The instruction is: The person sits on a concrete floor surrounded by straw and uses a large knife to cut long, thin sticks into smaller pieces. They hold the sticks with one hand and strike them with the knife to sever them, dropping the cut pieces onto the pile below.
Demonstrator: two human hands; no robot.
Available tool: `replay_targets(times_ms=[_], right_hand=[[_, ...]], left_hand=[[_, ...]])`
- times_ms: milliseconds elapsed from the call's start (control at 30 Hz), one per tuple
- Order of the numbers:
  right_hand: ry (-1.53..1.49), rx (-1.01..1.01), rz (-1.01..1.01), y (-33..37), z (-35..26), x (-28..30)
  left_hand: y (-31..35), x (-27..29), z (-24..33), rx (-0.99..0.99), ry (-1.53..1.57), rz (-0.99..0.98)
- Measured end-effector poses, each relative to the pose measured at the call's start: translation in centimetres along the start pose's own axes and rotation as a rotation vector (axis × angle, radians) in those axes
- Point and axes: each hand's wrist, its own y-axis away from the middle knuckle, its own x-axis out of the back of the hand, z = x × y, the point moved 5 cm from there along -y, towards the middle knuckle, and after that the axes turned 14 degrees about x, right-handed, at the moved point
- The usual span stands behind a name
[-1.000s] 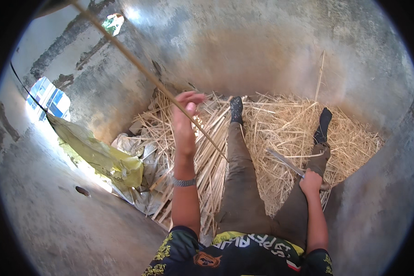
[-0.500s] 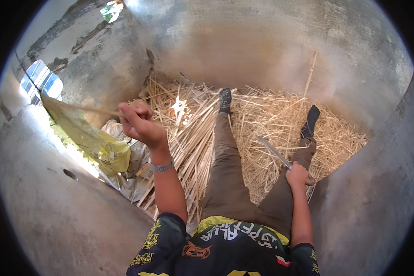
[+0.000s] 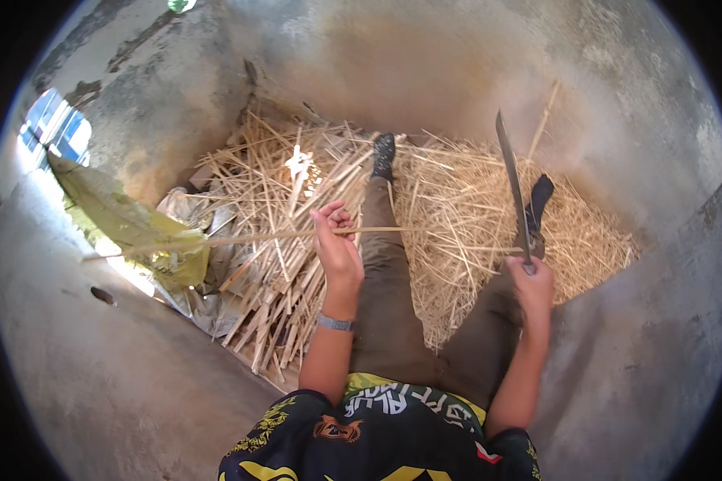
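A long thin bamboo strip point(image 3: 273, 236) lies crosswise in my left hand point(image 3: 337, 244). Its far end reaches left past the yellow sheet, and the short end extends right over my left leg. The thumb and fingers of that hand are closed around it. My right hand point(image 3: 531, 282) grips the handle of a long machete point(image 3: 511, 172), whose dark blade points up and away, above my right leg. The handle is mostly hidden in the fist. Strip and blade are apart.
Many cut strips point(image 3: 285, 301) lie heaped to the left of my left leg. Thin shavings point(image 3: 449, 216) cover the floor between and beyond my legs. A yellow sheet point(image 3: 128, 216) hangs by an opening at left. Bare concrete walls point(image 3: 409, 64) enclose the space.
My left hand has come down and right, bringing the strip across in front of me. My right hand has raised the machete from a low slant to nearly upright.
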Motion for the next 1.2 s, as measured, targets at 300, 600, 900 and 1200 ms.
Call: replay_targets(times_ms=[300,600,900,1200], right_hand=[[-0.776,-0.244,-0.316,3.7,-9.7,-9.4],[-1.259,-0.072,-0.403,4.0,-21.2,-11.8],[-1.091,0.018,-0.029,-0.7,-12.7,-6.2],[-1.045,-0.055,0.195,-1.5,-7.2,0.3]], left_hand=[[7.5,-5.6,2.2,-0.249,0.017,-0.124],[12.8,-10.0,8.3,-0.381,0.182,-0.421],[13.4,-7.4,-0.1,0.617,-0.414,-0.808],[16.7,-6.9,6.7,-0.855,-1.580,-0.353]])
